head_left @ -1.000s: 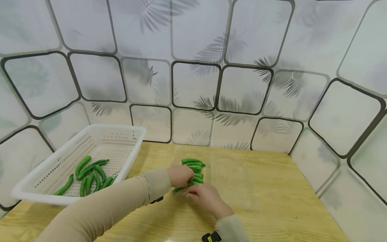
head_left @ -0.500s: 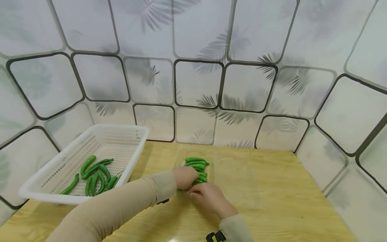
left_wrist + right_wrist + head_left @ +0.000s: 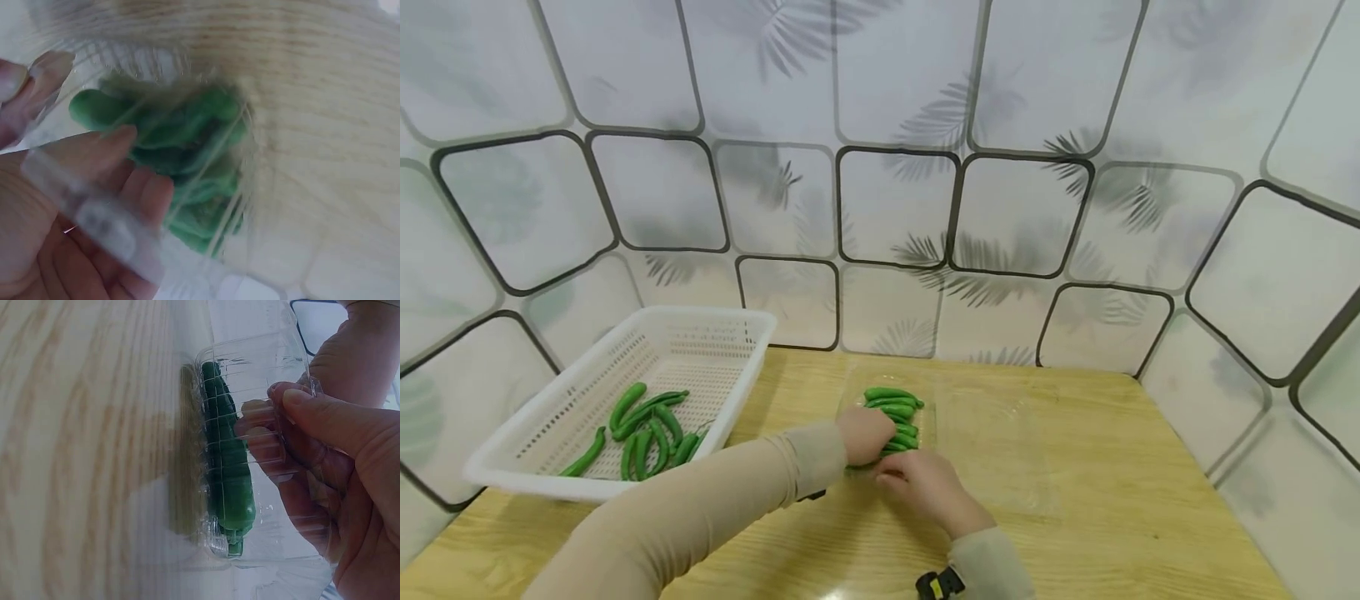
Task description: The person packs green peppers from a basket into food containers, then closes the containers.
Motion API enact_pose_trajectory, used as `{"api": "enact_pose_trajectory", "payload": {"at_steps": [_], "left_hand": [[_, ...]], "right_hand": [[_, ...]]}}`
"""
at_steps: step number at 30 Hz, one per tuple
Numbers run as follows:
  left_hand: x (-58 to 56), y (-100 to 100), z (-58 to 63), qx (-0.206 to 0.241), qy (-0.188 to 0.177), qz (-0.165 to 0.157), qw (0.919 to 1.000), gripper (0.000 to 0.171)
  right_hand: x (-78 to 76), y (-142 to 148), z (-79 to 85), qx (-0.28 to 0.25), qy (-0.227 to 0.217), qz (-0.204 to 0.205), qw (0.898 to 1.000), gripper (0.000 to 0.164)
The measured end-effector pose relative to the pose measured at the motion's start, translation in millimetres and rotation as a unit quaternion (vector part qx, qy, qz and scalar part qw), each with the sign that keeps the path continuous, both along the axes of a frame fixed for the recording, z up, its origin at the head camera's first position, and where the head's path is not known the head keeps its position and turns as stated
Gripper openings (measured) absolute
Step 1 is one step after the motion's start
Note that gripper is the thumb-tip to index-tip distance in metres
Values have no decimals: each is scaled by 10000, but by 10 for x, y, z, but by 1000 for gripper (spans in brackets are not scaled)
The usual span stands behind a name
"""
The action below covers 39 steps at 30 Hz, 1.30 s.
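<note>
The step in hand seems to be the packing of green pea pods (image 3: 892, 417) into a clear plastic clamshell box (image 3: 925, 392), which lies open on the light wooden desk (image 3: 1112, 517), to the right of the white perforated plastic basket (image 3: 730, 321). The pods lie in a neat stack in the left half of this box, and its other half is spread flat on the side away from the basket.

The left hand (image 3: 865, 435) is at the near left side of the box. Its grip is curled, with the fingers (image 3: 100, 150) among the pods, but the wrist view is blurred and I cannot tell exactly how many pods it holds. The right hand (image 3: 917, 483) is at the near edge of the box; its grip pinches the thin plastic wall, the thumb (image 3: 325, 415) outside and the fingers (image 3: 262, 434) seen through the plastic inside.

More loose green pods (image 3: 643, 429) remain in the basket, so I judge the packing is not finished. The next move probably calls for steadying the box with the right hand, because the plastic is light, and pressing the pods flat before more are fetched from the basket.
</note>
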<state>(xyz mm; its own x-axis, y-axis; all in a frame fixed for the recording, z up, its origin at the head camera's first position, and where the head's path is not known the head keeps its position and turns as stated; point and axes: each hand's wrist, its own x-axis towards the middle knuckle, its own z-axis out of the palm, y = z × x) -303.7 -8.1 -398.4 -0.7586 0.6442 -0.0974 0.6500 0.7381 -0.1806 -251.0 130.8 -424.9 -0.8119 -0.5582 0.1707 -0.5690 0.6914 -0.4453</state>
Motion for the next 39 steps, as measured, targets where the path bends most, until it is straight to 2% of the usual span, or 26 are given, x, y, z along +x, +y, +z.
{"api": "enact_pose_trajectory", "payload": {"at_steps": [3, 5, 11, 15, 19, 24, 30, 34, 39], "left_hand": [[-21, -83, 50, -68, -20, 54, 10000, 9], [-18, -150, 142, -51, -79, 119, 9999, 8], [-1, -438, 612, 564, -225, 324, 9976, 10], [-55, -748, 886, 830, -140, 676, 9942, 16], [-161, -1095, 1021, 1022, -70, 1180, 9877, 17], [-295, -1585, 1022, 1195, 60, 1823, 9759, 19], [-378, -2121, 853, 1198, -90, 2347, 9646, 16], [-391, -2301, 818, 1041, -374, 2553, 9605, 15], [-408, -2408, 735, 765, -812, 2684, 9568, 14]], "right_hand": [[-7, -18, -7, 42, 25, 57, 10000, 12], [-4, -25, -14, 79, 43, 82, 9999, 13], [36, -1, -22, 74, -82, 22, 9999, 12], [50, 36, -24, 15, -159, 7, 9999, 13], [64, 97, -40, 4, -139, -88, 9999, 13], [83, 142, -48, -4, -49, -167, 9998, 12], [91, 145, -62, -35, 84, -163, 9998, 11], [103, 153, -58, -100, 16, -187, 9998, 12], [130, 170, -41, -188, -87, -232, 9995, 13]]}}
